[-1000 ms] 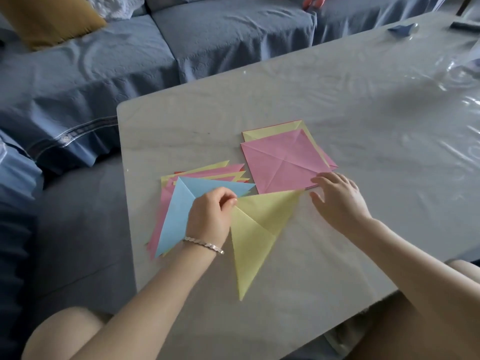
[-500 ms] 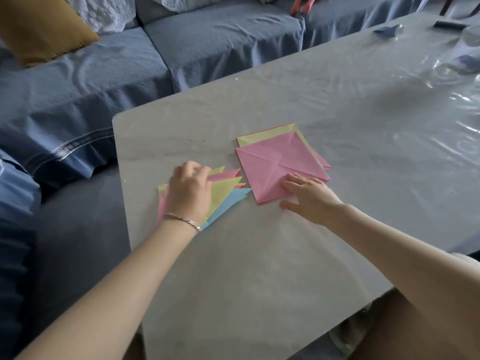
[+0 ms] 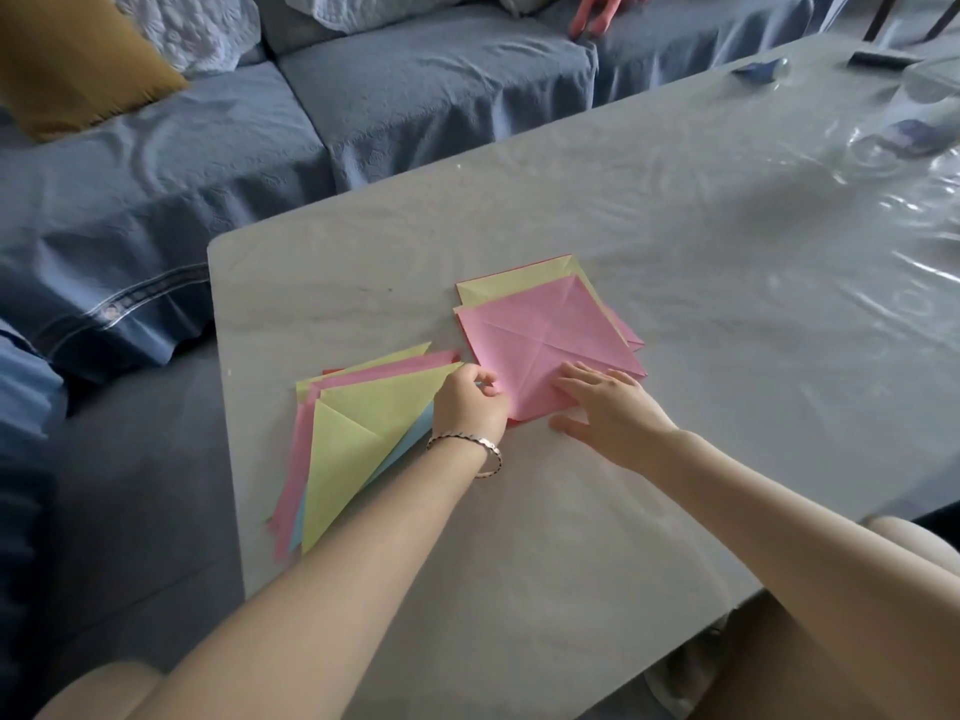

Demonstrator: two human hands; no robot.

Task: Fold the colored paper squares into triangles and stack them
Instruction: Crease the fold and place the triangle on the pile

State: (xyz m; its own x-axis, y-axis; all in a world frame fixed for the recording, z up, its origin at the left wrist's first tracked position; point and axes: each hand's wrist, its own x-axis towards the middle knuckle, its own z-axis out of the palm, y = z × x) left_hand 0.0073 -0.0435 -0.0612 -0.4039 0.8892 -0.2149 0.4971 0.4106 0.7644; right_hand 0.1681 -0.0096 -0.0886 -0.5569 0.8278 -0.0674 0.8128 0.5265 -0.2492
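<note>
Pickup of pink creased paper square (image 3: 545, 340).
Right hand (image 3: 610, 415) lies flat on its near corner; left hand (image 3: 470, 405) curled at its left edge, grip unclear.

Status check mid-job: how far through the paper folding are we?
Done: a fanned stack of folded triangles, yellow on top. In hand: the right hand lies flat on the pink square, which is creased but unfolded; the left hand is curled at its corner. Left: that square, the yellow sheet and others beneath.

Matt creased paper squares (image 3: 545, 345) lie on a glossy plastic-covered table (image 3: 727, 241) beside a textured cloth sofa (image 3: 415, 90).
</note>
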